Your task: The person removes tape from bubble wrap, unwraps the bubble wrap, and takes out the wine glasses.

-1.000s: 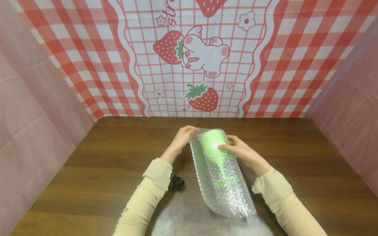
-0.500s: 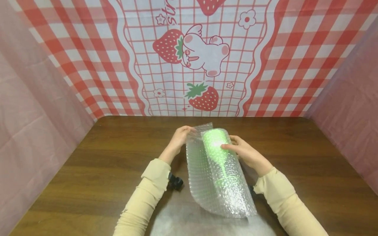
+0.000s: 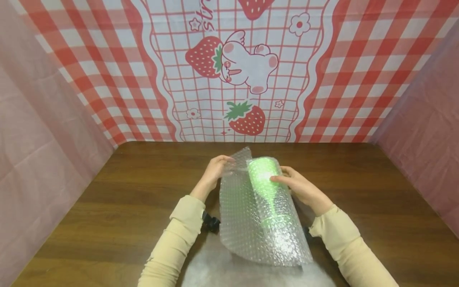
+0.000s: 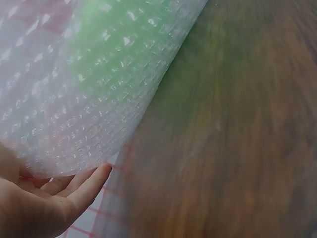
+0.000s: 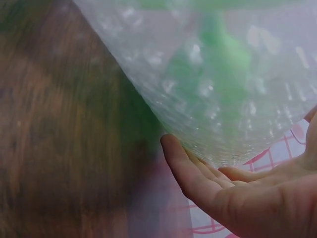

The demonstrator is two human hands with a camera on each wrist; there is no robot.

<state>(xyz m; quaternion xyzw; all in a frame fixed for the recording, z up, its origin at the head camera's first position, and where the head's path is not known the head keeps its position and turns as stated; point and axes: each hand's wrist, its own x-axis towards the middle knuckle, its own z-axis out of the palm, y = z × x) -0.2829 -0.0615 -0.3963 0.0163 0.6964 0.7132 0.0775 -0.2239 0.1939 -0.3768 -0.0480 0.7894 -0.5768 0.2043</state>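
Note:
A green stemmed glass lies rolled inside clear bubble wrap, its bowl toward the back and its foot toward me. My right hand grips the roll at the bowl, thumb on top and fingers round the right side. At the far left corner of the wrap, my left hand pinches the loose sheet, which spreads left of the roll. In the left wrist view, the left fingers lie partly behind the bubble wrap. The right wrist view has the right hand supporting the wrapped roll, with blurred green showing through.
Brown wood-grain table lies under and around the wrap. A greyish shiny patch shows at its front. Behind hangs a red-checked strawberry cloth, with pink curtains at the sides. Black wrist devices sit under the forearms.
My left hand has shifted slightly left, drawing the loose bubble wrap away from the roll so more of the sheet spreads out. The right hand keeps its grip, moving very slightly right.

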